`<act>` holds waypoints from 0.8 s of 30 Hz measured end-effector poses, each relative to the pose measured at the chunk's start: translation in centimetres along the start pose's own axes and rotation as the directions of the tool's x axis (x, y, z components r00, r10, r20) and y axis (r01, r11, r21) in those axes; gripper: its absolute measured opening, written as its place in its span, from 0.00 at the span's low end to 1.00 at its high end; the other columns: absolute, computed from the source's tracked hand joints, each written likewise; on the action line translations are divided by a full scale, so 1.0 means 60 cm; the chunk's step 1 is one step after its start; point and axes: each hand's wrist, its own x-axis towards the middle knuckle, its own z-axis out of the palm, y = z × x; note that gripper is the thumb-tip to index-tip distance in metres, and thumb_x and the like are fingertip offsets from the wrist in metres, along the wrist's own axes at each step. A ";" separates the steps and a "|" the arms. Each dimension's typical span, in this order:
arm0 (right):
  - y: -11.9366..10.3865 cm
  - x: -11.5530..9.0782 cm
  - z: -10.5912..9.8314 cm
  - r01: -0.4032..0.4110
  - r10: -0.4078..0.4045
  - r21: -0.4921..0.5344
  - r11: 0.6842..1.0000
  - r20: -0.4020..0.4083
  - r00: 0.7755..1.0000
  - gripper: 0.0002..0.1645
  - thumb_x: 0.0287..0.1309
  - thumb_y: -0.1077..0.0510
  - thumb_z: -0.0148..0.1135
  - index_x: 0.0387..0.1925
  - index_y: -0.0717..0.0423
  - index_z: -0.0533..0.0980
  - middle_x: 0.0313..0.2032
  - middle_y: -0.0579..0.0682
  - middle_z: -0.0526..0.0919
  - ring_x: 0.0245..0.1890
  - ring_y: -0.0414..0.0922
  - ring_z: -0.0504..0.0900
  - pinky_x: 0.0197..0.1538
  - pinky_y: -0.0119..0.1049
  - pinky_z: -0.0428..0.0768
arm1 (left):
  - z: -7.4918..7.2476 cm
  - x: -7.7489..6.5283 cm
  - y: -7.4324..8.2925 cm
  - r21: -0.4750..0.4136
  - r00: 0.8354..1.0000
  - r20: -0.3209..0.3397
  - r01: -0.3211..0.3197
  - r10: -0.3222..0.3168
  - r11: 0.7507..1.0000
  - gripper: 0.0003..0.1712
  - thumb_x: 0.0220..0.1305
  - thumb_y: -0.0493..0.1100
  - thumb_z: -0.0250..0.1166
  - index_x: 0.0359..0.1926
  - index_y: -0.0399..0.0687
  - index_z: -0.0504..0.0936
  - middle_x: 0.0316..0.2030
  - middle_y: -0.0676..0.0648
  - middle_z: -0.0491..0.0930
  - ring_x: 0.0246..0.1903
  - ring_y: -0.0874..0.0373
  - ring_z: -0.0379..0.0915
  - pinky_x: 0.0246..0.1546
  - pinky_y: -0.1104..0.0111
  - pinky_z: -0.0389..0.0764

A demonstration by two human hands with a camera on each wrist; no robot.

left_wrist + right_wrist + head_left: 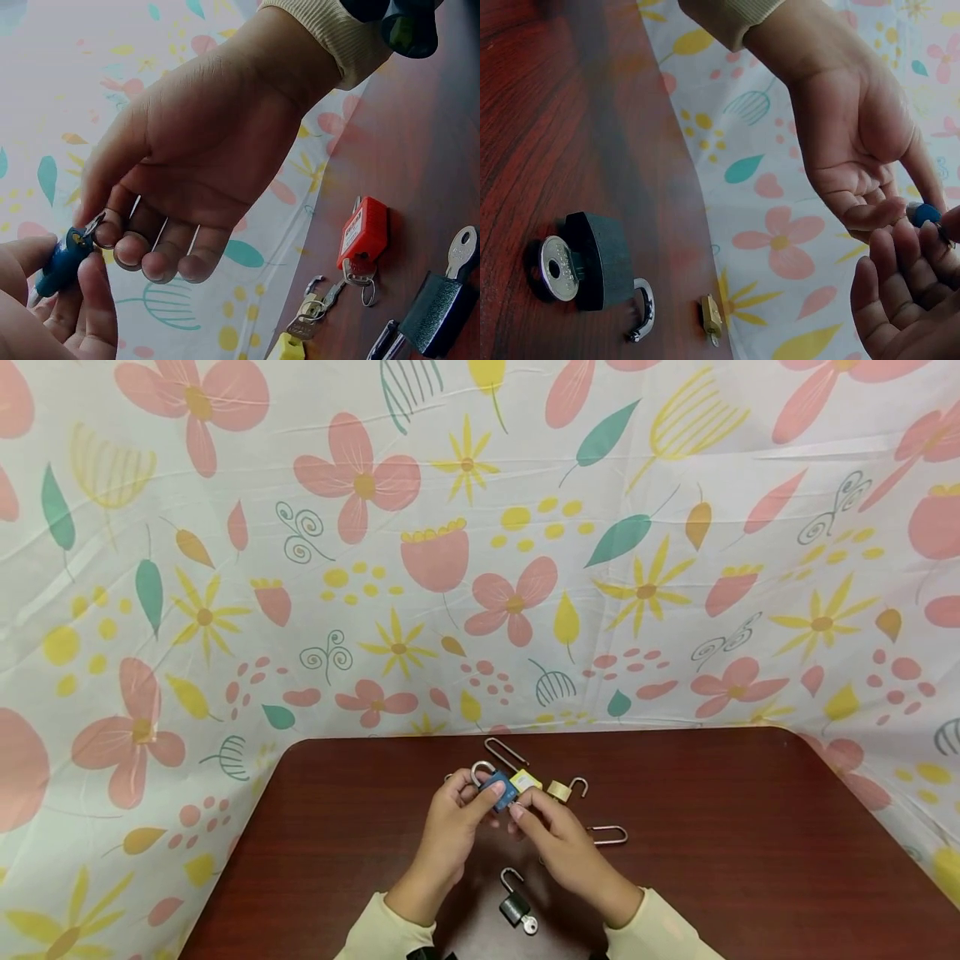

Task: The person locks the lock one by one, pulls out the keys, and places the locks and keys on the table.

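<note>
A blue padlock point(498, 791) is gripped between the thumb and fingers of my left hand point(447, 827), its shackle pointing up and left, swung open. My right hand point(557, 828) is at the padlock's lower end, thumb and forefinger pinching a small key point(94, 223) at the keyhole end. The right hand's other fingers are loosely curled. Just beyond the hands lie a yellow padlock point(526, 781) with a long shackle and a small brass padlock point(558, 791). A black padlock point(514, 907) with its shackle open and a key point(530, 926) in it lies between the forearms.
A red padlock point(365, 229) with keys hanging from it lies on the dark wood table point(712, 843); the right hand partly hides it in the head view. Behind the table hangs a flower-printed cloth point(517, 527).
</note>
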 end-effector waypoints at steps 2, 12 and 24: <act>0.001 0.000 0.000 0.010 -0.010 0.006 1.000 0.006 1.000 0.08 0.70 0.66 0.46 0.34 0.65 0.69 0.30 0.56 0.76 0.32 0.53 0.77 0.37 0.41 0.79 | 0.001 0.000 -0.001 -0.012 1.000 0.002 0.002 -0.002 1.000 0.15 0.62 0.43 0.66 0.41 0.36 0.72 0.29 0.43 0.78 0.26 0.53 0.74 0.27 0.69 0.77; 0.001 -0.002 0.002 -0.013 0.012 0.032 0.999 0.019 1.000 0.09 0.71 0.67 0.44 0.32 0.64 0.69 0.30 0.60 0.76 0.31 0.53 0.77 0.36 0.45 0.79 | 0.006 -0.002 -0.002 -0.029 1.000 0.007 0.020 -0.020 0.999 0.16 0.64 0.41 0.64 0.41 0.34 0.69 0.30 0.42 0.77 0.26 0.53 0.77 0.30 0.66 0.80; 0.003 0.001 0.003 0.055 -0.059 0.103 0.993 0.036 0.998 0.10 0.68 0.74 0.40 0.30 0.70 0.66 0.32 0.65 0.74 0.33 0.59 0.75 0.36 0.46 0.79 | 0.005 0.001 -0.002 -0.091 0.999 -0.010 0.041 -0.042 0.995 0.14 0.64 0.38 0.63 0.42 0.35 0.67 0.31 0.42 0.77 0.27 0.53 0.78 0.31 0.65 0.81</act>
